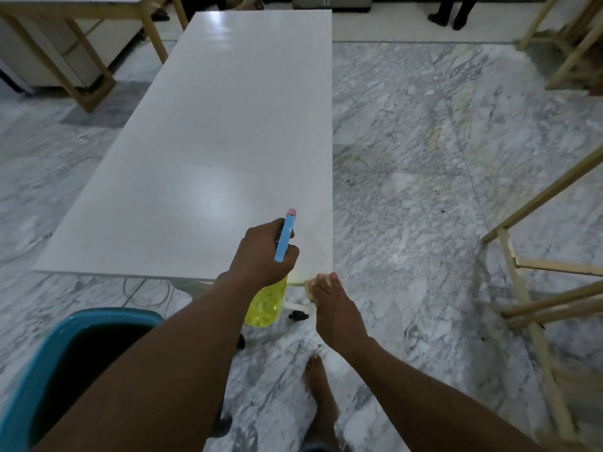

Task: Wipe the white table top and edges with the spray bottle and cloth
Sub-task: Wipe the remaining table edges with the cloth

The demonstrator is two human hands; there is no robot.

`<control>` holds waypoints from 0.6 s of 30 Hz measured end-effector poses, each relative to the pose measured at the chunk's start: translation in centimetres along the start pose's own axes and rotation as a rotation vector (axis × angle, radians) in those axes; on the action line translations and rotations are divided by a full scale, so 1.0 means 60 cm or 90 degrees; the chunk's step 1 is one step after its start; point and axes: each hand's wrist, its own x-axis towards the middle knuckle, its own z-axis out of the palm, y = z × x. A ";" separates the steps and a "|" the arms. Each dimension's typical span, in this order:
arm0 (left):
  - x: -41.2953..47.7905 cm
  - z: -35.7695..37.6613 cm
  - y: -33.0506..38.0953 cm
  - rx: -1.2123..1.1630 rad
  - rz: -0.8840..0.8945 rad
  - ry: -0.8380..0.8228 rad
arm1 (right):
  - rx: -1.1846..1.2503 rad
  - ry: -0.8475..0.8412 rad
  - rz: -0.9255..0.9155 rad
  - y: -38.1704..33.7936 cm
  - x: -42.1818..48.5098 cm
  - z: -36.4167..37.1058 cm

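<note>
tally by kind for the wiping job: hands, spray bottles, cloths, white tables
hands: 2 (left hand, right hand)
spray bottle: 1
cloth: 1
white table: 1
total: 5

I recorded a grey-veined marble floor, glossy under overhead light. A paler plain strip ran along 12 to 1 o'clock. A wooden-framed table stood at 10 o'clock. Bare timber frames stood at 2 o'clock and 4 o'clock. A teal bin sat at 7 o'clock. A person's dark-trousered legs showed at 1 o'clock.
</note>
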 end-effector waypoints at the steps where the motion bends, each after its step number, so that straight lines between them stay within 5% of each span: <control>1: -0.003 -0.001 0.005 0.002 0.002 -0.024 | 0.030 -0.006 0.029 0.004 -0.004 -0.012; 4: 0.000 -0.008 0.020 0.020 0.005 -0.092 | 0.208 -0.107 0.241 0.010 0.010 -0.091; 6: 0.010 -0.015 0.030 0.027 0.003 -0.130 | 0.583 -0.092 0.487 0.027 0.042 -0.148; 8: 0.028 -0.025 0.041 0.033 -0.002 -0.163 | 0.873 -0.058 0.592 0.040 0.077 -0.198; 12: 0.084 -0.040 0.065 0.089 0.017 -0.207 | 1.047 -0.015 0.559 0.030 0.172 -0.284; 18: 0.182 -0.053 0.110 0.200 0.075 -0.277 | 1.081 -0.045 0.478 -0.001 0.287 -0.356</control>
